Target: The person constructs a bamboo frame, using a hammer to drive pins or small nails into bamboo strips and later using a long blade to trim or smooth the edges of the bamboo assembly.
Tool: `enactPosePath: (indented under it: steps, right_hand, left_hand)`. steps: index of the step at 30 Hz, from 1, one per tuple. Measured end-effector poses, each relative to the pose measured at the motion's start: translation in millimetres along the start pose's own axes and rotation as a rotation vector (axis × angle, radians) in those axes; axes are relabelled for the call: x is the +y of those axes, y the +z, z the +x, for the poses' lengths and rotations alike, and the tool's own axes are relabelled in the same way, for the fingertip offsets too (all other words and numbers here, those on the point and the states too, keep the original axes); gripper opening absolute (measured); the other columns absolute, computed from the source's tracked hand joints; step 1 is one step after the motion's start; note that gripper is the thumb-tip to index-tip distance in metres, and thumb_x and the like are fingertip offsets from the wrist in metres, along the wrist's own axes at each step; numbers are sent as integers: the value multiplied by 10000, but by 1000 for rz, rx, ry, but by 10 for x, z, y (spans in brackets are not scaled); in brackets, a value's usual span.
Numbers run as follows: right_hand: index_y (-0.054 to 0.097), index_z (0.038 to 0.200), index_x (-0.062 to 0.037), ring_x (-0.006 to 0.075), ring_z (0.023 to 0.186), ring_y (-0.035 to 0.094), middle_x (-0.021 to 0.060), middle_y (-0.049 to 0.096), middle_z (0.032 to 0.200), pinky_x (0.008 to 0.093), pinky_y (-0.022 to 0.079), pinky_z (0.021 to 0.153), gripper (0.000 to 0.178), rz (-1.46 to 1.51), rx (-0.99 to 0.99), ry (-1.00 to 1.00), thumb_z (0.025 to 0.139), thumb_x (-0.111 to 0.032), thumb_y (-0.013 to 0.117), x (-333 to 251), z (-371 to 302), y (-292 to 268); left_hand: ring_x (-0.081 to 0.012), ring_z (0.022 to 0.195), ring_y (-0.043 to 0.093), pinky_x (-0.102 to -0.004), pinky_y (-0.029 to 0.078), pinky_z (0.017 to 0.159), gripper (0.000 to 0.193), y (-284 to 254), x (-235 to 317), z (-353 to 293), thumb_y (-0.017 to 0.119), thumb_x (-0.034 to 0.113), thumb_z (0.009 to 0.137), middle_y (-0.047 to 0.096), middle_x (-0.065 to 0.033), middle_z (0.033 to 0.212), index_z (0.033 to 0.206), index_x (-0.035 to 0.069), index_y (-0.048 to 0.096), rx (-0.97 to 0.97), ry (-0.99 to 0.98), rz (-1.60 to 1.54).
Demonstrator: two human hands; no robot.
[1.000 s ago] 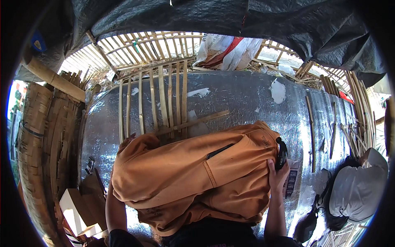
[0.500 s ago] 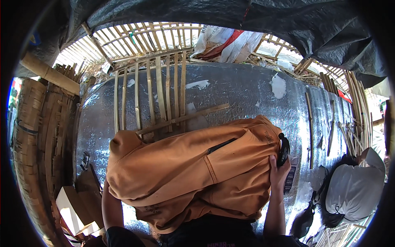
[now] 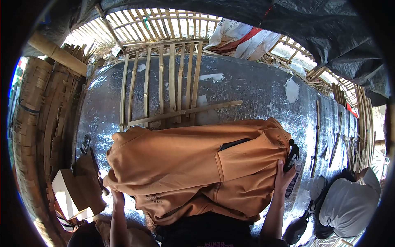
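Across my lap and the silver surface lies an orange-brown garment (image 3: 177, 160), with a dark slit at its pocket and loose folds toward me. At its right end my right hand (image 3: 282, 177) is closed on the edge, thumb on top. Just beyond that thumb is a black object (image 3: 292, 154) whose kind I cannot make out. My left hand (image 3: 117, 195) reaches under the garment's left end. The cloth covers its fingers, so their grip does not show.
Bamboo slats (image 3: 172, 78) lie on the silver foil-like sheet (image 3: 255, 86) beyond the garment. An open cardboard box (image 3: 68, 191) and a rolled woven bamboo mat (image 3: 31, 111) are at left. At right sits a stuffed whitish bag (image 3: 347, 208). Dark plastic sheeting (image 3: 321, 24) hangs overhead.
The garment's bunched left end has come down and lies flatter. My left hand has shifted to its near left edge, baring more forearm. My right hand keeps its hold. The view has also shifted slightly.
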State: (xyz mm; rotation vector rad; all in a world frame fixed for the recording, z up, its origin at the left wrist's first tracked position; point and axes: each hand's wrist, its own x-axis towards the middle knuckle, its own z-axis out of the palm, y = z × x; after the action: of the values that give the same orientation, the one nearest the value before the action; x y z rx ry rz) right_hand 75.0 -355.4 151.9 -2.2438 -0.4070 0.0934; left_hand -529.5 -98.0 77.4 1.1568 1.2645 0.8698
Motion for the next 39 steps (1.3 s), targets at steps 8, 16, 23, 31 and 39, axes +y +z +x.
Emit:
enactPosePath:
  steps: [8, 16, 23, 31, 39]
  right_hand:
    - [564, 1250, 127, 311, 1050, 640, 239, 650, 1182, 418, 489, 938, 535, 21, 51, 23, 934, -276, 719, 337, -54, 70]
    - [566, 1263, 122, 327, 1085, 636, 251, 647, 1199, 419, 476, 963, 542, -103, 78, 76, 937, -286, 713, 235, 4, -77]
    - [415, 1386, 182, 422, 1256, 502, 364, 443, 1404, 457, 394, 1086, 879, -150, -114, 245, 914, -498, 708, 39, 49, -137]
    - [634, 1102, 43, 152, 734, 548, 50, 622, 868, 321, 463, 664, 403, 68, -53, 18, 927, -308, 725, 13, 229, -255]
    - [616, 1039, 18, 147, 689, 543, 83, 628, 785, 346, 454, 639, 286, -158, -126, -60, 1001, -264, 640, -807, 956, -291]
  left_hand:
    - [-252, 1455, 295, -417, 250, 1207, 792, 382, -1164, -1779, 408, 531, 1058, 234, -133, 1609, 1589, 6, 144, 212, -160, -309]
    - [-375, 1463, 272, -490, 226, 1199, 818, 866, -950, -1675, 379, 525, 1051, 270, -257, 1580, 1562, -66, 136, 115, 453, 1001]
    - [-234, 1160, 499, -461, 355, 1011, 660, 559, 433, -295, 234, 622, 1033, 555, -90, 1216, 1303, 89, 514, 1072, 430, 322]
    - [-268, 1051, 625, -368, 468, 956, 300, 2406, 2506, 672, 570, 82, 971, 635, -171, 1172, 1248, -32, 555, -159, 546, 773]
    - [-351, 1187, 604, -460, 423, 1085, 493, 3457, 2553, 938, 626, 259, 979, 613, -180, 1316, 1411, 48, 517, -901, 671, 1197]
